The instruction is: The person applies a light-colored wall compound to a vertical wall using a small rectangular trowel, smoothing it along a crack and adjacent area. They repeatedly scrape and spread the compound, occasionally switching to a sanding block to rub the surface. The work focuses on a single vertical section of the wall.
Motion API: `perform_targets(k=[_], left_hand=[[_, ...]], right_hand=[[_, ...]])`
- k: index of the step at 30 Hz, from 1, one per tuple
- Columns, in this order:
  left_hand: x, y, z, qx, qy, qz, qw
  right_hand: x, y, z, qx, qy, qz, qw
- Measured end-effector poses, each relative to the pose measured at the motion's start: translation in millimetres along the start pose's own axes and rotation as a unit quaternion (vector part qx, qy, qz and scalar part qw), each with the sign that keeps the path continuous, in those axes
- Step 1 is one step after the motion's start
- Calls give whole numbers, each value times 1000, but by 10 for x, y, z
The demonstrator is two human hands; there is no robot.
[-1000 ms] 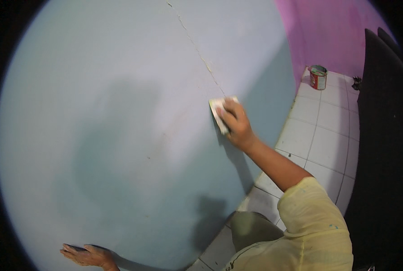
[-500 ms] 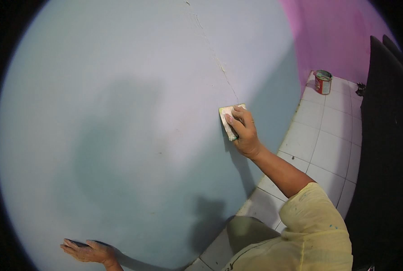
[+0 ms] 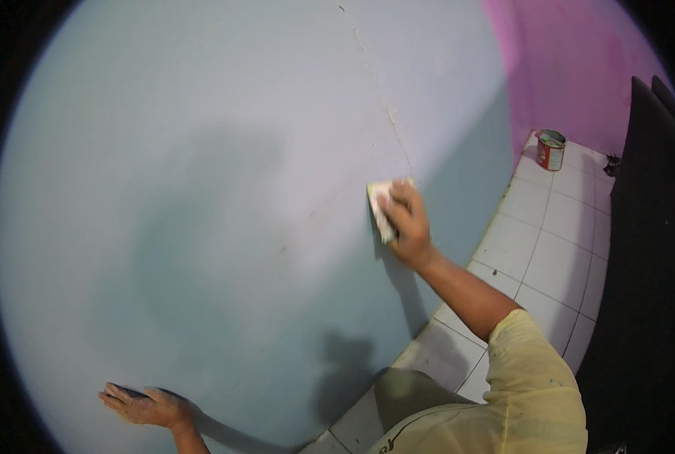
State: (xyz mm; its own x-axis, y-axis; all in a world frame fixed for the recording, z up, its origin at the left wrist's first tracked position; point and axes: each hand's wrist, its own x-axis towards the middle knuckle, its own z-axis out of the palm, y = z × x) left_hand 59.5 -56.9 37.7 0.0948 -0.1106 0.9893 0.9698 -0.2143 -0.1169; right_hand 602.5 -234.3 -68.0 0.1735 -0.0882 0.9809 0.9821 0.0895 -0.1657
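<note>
My right hand (image 3: 407,221) grips a flat, rectangular putty scraper (image 3: 380,213), its pale face smeared with white and yellowish filler. The scraper lies against the pale blue wall (image 3: 201,98), just below the lower end of a thin crack line (image 3: 392,119) with ragged filler along it. Thumb and fingers press on the scraper's face and edge; the hand is slightly blurred. At the lower left, my left hand (image 3: 147,407) rests against the wall, fingers stretched out and holding nothing. Whitish dust shows on its fingers.
A red paint can (image 3: 550,151) with a smeared rim stands on the white tiled floor (image 3: 538,242) near the pink wall (image 3: 572,68). A small dark object (image 3: 612,165) lies beside it. A tall black shape (image 3: 643,257) bounds the right side.
The view has shifted a little, so the crack line sits farther right. Against the wall, the scraper in my right hand has slid slightly left. My left hand stays on the wall.
</note>
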Motion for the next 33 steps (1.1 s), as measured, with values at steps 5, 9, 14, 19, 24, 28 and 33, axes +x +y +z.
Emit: perform_targets(k=[5, 9, 14, 19, 24, 28, 33], left_hand=[[18, -17, 28, 5, -17, -11, 1000], [-33, -119, 61, 3, -28, -15, 1000], [-17, 26, 58, -18, -18, -8, 1000], [47, -50, 5, -33, 3, 2, 999], [65, -14, -59, 34, -14, -6, 999], [-7, -31, 82, -2, -1, 5, 1000], [63, -40, 66, -3, 8, 17, 1000]], right_hand=[[507, -206, 178, -11, -7, 177, 984], [-164, -643, 77, -9, -82, 56, 995], [-252, -104, -82, -51, -88, -74, 992], [250, 366, -511, 119, 113, 381, 910], [-505, 1060, -791, 94, 58, 654, 749], [-1680, 1401, -624, 27, 103, 656, 747], [-1363, 1266, -94, 50, 182, 656, 730]])
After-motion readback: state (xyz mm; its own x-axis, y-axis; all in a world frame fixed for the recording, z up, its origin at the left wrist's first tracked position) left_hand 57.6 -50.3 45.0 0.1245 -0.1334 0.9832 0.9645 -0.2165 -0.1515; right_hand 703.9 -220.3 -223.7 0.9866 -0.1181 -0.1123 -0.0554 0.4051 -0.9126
